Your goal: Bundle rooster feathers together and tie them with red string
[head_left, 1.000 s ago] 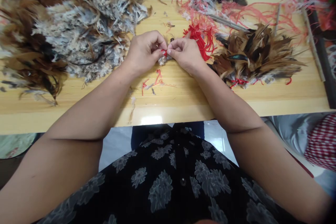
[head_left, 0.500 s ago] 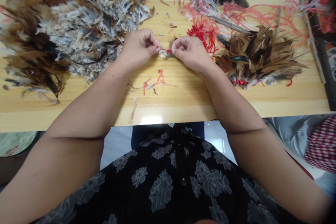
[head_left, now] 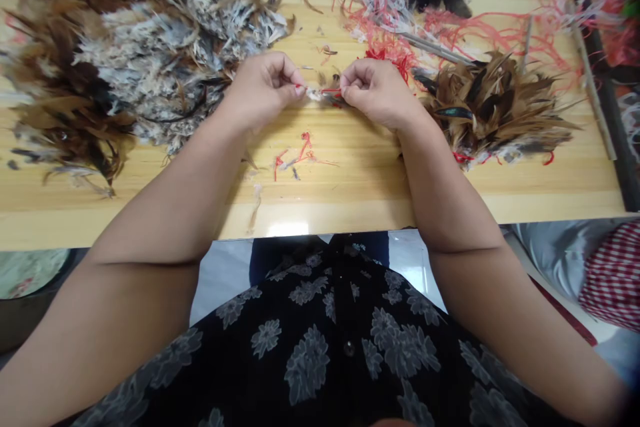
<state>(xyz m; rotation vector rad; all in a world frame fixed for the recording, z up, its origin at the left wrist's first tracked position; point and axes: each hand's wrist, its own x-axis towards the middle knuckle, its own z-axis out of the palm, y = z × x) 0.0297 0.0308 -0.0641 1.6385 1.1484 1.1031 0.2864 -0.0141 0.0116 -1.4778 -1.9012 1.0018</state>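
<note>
Both of my hands are closed in pinches over the wooden table [head_left: 350,193]. My left hand [head_left: 263,90] grips one end of a red string [head_left: 330,90]. My right hand [head_left: 380,90] grips the other end. The string is stretched between them around a small bundle of feathers [head_left: 320,95] with white fluffy bases. The bundle hangs just above the tabletop between the two fists.
A big heap of loose brown, grey and white feathers [head_left: 125,60] covers the left of the table. Tied brown feather bundles [head_left: 495,110] lie at the right. Red threads [head_left: 395,57] and red string scraps [head_left: 297,153] lie near my hands. A dark frame [head_left: 607,80] runs along the right edge.
My hands have drawn apart sideways, pulling the red string taut across the small feather bundle. A second ago their fingertips were touching.
</note>
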